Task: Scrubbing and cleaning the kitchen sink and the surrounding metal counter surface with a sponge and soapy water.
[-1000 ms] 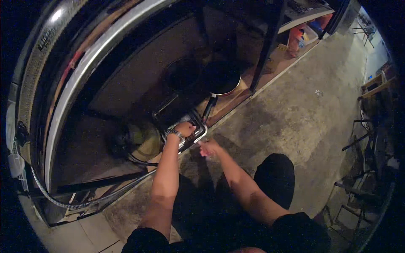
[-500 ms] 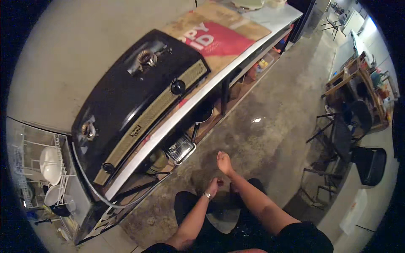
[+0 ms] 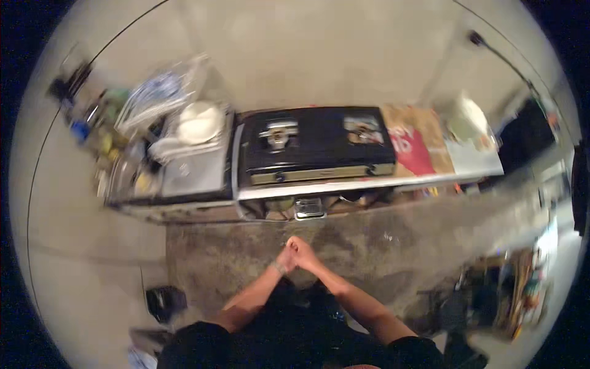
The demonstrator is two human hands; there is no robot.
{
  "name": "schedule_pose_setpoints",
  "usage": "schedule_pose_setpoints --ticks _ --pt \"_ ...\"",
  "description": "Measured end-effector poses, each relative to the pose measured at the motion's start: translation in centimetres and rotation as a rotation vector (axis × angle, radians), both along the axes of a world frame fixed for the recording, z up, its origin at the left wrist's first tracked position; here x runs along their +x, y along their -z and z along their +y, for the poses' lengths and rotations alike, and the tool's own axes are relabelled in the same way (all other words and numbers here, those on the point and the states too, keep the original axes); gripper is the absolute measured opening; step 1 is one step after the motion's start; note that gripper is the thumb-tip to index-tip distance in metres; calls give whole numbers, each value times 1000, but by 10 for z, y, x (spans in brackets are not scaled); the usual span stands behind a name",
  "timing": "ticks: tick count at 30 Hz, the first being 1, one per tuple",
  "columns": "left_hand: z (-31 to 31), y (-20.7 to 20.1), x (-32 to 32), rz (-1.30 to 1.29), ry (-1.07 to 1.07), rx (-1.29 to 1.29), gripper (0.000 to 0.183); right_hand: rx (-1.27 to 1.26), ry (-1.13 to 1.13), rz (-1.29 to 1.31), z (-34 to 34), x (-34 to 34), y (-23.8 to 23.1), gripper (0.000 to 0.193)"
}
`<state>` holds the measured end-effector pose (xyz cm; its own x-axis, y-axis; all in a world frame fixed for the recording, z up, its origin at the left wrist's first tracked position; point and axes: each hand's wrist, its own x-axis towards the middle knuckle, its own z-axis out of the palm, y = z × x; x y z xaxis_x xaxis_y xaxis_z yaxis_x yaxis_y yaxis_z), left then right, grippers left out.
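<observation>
My left hand [image 3: 285, 259], with a watch [image 3: 279, 267] on its wrist, meets my right hand [image 3: 302, 253] in front of my body. The fingers of both are curled and pressed together, slightly smeared by motion. Whatever may lie between them is hidden. Beyond the hands, a black two-burner gas stove [image 3: 319, 147] with two knobs on its front panel rests on a long counter [image 3: 319, 186]. A shiny metal tray [image 3: 309, 208] sits on the shelf under the counter, the thing nearest to my hands.
Left of the stove, a dish rack [image 3: 161, 104] holds white bowls [image 3: 200, 122] beside a grey metal surface [image 3: 195, 174]. A red printed sheet [image 3: 412, 150] and a green round thing [image 3: 462, 129] lie to the right. A wooden shelf unit [image 3: 522, 289] and dark chairs [image 3: 455, 313] stand at the lower right.
My view has swung left, so the stove now lies straight ahead instead of slanting at the left. My hands, apart before, have come together.
</observation>
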<state>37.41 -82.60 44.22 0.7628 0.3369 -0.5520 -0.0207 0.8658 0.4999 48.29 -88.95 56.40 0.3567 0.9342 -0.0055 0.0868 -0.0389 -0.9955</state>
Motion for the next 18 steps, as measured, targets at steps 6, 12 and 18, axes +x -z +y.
schedule_pose_setpoints --ticks 6,12,18 --pt "137 -184 -192 -124 -630 -71 27 -329 -260 573 35 -42 52 4" --pt "206 -307 -467 -888 -1266 440 43 -666 71 465 84 -70 110 16" --pt "195 -433 -643 -827 -1541 998 41 -370 -136 204 262 -189 32 17"
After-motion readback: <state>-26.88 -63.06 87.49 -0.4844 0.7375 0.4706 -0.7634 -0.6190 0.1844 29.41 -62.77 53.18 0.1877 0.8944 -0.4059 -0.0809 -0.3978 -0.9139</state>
